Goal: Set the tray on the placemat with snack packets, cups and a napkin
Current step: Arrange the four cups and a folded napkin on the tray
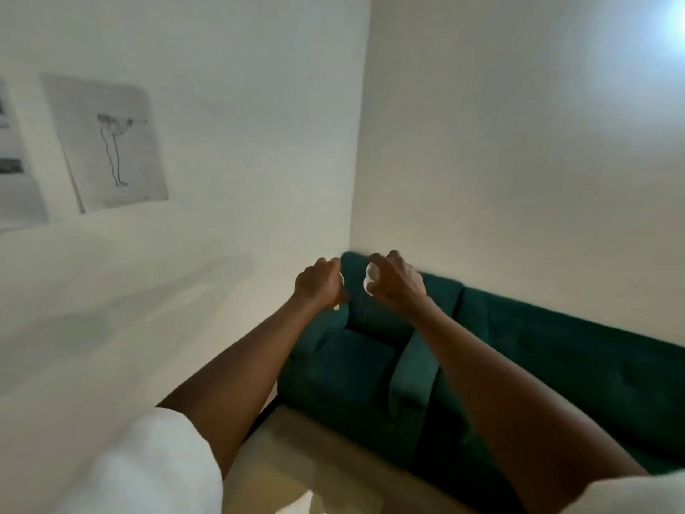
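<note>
Both arms are stretched toward a green sofa (482, 365). The left hand (319, 283) and right hand (396, 281) are each curled around something small and white, too blurred to name. The view should be lowered to the table before anything is set down.

- Two plain white walls (259, 105) meet in a corner just right of centre
- Left wall: paper sheet with a line drawing of a bent figure (107, 142); second sheet (15, 161) just beside it, cut off at the frame edge
- Dark green sofa (519, 365) against the right wall, one end in the corner
- Pale beige floor (296, 458) in front of the sofa
- Bright bluish glare (672, 27) top right; source not discernible
</note>
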The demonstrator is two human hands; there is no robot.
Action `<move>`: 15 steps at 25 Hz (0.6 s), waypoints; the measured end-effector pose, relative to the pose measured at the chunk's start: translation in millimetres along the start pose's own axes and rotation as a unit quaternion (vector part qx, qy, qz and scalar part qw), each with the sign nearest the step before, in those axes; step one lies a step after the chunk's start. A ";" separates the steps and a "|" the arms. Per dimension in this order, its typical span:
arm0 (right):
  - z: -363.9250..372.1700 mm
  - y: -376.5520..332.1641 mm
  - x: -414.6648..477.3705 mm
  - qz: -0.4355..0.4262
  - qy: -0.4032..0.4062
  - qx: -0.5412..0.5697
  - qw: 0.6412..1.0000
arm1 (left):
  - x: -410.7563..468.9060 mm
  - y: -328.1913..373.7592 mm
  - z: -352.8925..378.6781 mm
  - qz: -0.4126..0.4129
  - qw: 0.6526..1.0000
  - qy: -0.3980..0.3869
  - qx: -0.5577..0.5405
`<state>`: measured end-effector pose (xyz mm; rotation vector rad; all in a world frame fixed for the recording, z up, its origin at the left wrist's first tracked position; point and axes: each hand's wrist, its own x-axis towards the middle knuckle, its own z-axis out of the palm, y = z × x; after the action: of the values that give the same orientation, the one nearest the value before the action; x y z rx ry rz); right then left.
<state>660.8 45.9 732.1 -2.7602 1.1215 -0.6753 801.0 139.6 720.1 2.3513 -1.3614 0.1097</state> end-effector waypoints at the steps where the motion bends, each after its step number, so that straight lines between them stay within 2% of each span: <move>1: -36.3 3.8 -6.2 0.002 0.025 -0.005 1.000 | -5.6 26.4 -21.6 0.021 1.000 0.014 0.001; 7: -198.3 32.6 -81.3 0.051 0.127 -0.037 0.990 | -47.8 150.8 -104.8 0.169 0.983 0.070 -0.009; 10: -236.2 53.4 -133.0 0.089 0.139 -0.059 0.985 | -78.0 210.6 -111.7 0.209 0.974 0.075 -0.049; 15: -270.6 102.5 -209.1 0.142 0.134 -0.083 0.977 | -131.8 291.6 -95.3 0.247 0.965 0.037 -0.080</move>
<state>345.9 136.4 873.9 -2.6095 1.6590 -0.9743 499.8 157.7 863.1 1.8157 -1.8171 0.2200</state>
